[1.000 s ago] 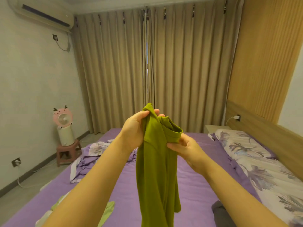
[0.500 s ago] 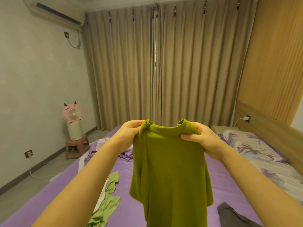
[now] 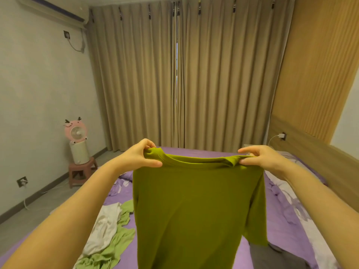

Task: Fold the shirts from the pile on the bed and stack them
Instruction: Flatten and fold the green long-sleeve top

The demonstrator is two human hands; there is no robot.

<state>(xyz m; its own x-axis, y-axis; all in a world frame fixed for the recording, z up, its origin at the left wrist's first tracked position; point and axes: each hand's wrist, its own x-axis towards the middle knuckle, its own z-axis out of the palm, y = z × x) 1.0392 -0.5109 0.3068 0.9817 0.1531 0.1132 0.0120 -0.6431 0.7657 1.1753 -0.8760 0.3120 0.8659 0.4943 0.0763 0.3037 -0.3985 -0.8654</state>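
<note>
**Olive shirt held up by the shoulders, with a loose pile waiting below**

Olive-green fabric filled the centre of the head view: the olive shirt [image 3: 196, 206] hung in the air above the bed [image 3: 281, 226], spread flat between two hands. The left hand [image 3: 142, 156], at about ten o'clock from the shirt's middle, had its grip closed on the left shoulder seam, thumb in front and fingers behind. The right hand [image 3: 260, 157], at about two o'clock, pinched the right shoulder the same way. The neckline sagged in a shallow curve between them, and the body hung straight down; its hem ran out of the frame, so its height over the bed could not be told.

At about seven o'clock from the shirt lay the rest of the pile: a white garment [image 3: 104, 228] touching a pale green garment [image 3: 116, 247]. A grey garment [image 3: 272, 257] lay at about five o'clock, partly behind the hanging cloth.

Judged from this, the main risk was in the lay-down. Both pinches sat near the edges of the cloth, so a shake could pull a shoulder free and let that side collapse. Lowering it blind could also drop the hem onto the grey or pale green garment, trapping creases or dragging them along.
</note>
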